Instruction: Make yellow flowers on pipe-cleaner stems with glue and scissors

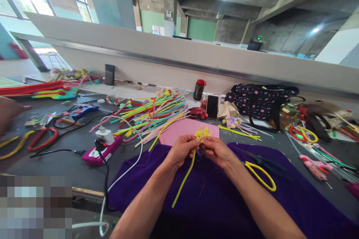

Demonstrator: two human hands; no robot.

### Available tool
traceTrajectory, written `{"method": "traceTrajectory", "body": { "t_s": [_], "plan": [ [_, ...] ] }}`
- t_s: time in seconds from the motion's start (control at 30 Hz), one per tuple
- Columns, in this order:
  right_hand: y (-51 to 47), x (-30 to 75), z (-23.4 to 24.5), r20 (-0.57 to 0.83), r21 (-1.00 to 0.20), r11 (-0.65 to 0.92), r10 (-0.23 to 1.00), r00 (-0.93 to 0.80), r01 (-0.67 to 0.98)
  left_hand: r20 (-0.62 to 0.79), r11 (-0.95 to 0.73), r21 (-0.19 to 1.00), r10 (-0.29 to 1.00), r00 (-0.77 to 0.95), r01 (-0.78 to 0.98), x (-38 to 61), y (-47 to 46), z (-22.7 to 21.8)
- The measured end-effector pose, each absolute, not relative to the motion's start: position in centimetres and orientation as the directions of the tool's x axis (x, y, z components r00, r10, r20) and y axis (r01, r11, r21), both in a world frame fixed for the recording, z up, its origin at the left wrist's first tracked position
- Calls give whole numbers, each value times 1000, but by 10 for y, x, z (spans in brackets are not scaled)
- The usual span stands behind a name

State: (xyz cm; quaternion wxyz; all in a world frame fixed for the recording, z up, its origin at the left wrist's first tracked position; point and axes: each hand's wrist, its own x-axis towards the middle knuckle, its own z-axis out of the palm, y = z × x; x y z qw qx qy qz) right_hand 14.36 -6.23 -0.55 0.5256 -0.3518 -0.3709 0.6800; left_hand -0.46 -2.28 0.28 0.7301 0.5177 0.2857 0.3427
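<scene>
My left hand point(182, 150) and my right hand point(216, 151) meet over a purple cloth point(213, 201), both pinched on a yellow pipe cleaner point(185, 177). Its upper end is bent into small yellow loops point(203, 133) between my fingertips, and its long stem hangs down to the left across the cloth. A pink sheet point(182, 129) lies just beyond my hands. Yellow-handled scissors point(260, 173) rest on the cloth to the right of my right hand.
A heap of coloured pipe cleaners point(151, 114) lies behind the pink sheet. A pink power strip point(101, 152) with a white charger and cables sits at left. A phone point(212, 106), a dark bottle point(199, 89) and a spotted bag point(260, 101) stand further back. Another person's hand point(8, 114) shows at far left.
</scene>
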Motion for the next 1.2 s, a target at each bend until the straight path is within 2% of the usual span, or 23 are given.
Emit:
{"method": "traceTrajectory", "body": {
  "t_s": [0.47,0.87,1.2],
  "plan": [
    [-61,144,-6,-61,-889,-144,978,-200,-434,-23,186,961,791,612,-204,-6,-22,4],
    [-62,141,-5,-55,-917,-81,995,-79,-391,-38,198,958,806,590,-208,-6,-24,6],
    [-67,137,0,-55,-905,-115,986,-155,-411,-27,174,966,804,595,-190,-6,-25,5]
  ]
}}
